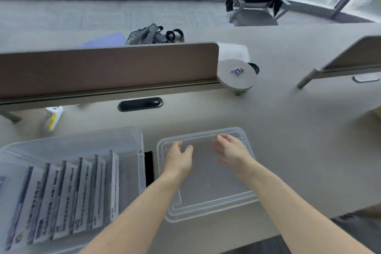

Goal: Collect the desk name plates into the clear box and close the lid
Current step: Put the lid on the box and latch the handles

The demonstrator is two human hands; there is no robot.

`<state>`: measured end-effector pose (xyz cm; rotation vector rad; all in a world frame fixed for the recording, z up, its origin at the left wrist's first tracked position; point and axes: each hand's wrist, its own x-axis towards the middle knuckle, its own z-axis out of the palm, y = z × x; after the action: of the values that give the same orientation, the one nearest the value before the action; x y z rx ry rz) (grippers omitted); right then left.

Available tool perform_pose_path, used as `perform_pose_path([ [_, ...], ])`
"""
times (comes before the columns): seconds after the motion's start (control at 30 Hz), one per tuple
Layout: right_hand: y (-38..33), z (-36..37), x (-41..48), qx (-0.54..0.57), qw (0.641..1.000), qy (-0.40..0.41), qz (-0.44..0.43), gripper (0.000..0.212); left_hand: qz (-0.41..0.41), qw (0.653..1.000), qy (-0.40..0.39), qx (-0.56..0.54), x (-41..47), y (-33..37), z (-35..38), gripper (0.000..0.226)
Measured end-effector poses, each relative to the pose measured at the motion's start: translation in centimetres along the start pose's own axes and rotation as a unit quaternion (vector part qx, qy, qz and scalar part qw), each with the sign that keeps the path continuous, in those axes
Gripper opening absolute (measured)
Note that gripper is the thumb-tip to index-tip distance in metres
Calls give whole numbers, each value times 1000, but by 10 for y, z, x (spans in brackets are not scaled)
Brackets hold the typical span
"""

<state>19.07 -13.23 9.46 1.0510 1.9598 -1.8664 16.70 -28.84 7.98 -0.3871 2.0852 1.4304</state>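
The clear box (132, 136) stands open at the lower left of the desk. Several desk name plates (68, 196) stand in a row inside it, white cards with dark edges. The clear lid (210, 198) lies flat on the desk to the right of the box. My left hand (179, 159) hovers over the lid's far left part, fingers apart and empty. Over the lid's far right part my right hand (233, 150) is spread the same way, holding nothing. Whether either hand touches the lid I cannot tell.
A brown divider screen (107, 66) runs across the desk behind the box. A black cable port (140, 104) sits under it, and a white bottle (52, 117) lies at left. A round grey shelf (237, 76) holds small items. A black slot (148, 169) shows between box and lid.
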Motion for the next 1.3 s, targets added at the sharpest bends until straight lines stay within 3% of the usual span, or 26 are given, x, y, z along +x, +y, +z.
perform_pose_path([
  [0.13, 39, -63, 37, -98, 994, 41, 23, 26, -102, 994, 43, -13, 21, -33, 25, 60],
  [0.27, 69, -102, 62, -266, 961, 57, 43, 39, -166, 981, 97, 10, 39, -63, 33, 63],
  [0.4, 86, -108, 92, -272, 959, 53, 53, 50, -176, 969, 162, 56, 62, -77, 30, 61],
  [0.6, 112, -124, 115, -311, 943, 77, 92, 81, -195, 956, 198, 98, 78, -89, 36, 58],
  [0.77, 120, -125, 127, -329, 933, 112, 89, 79, -197, 948, 237, 74, 91, -93, 37, 42],
  [0.9, 119, -140, 133, -286, 941, 160, 90, 71, -146, 952, 266, 43, 96, -75, 34, 27],
  [1.03, 103, -156, 124, -204, 950, 235, 35, 42, -66, 960, 274, -4, 95, -40, 34, 22],
  [1.17, 62, -156, 112, -5, 950, 312, -4, 51, 53, 957, 274, -82, 78, 1, 23, 23],
  [1.3, 14, -131, 97, 136, 943, 303, -37, 52, 133, 940, 287, -131, 49, 40, -12, 27],
])
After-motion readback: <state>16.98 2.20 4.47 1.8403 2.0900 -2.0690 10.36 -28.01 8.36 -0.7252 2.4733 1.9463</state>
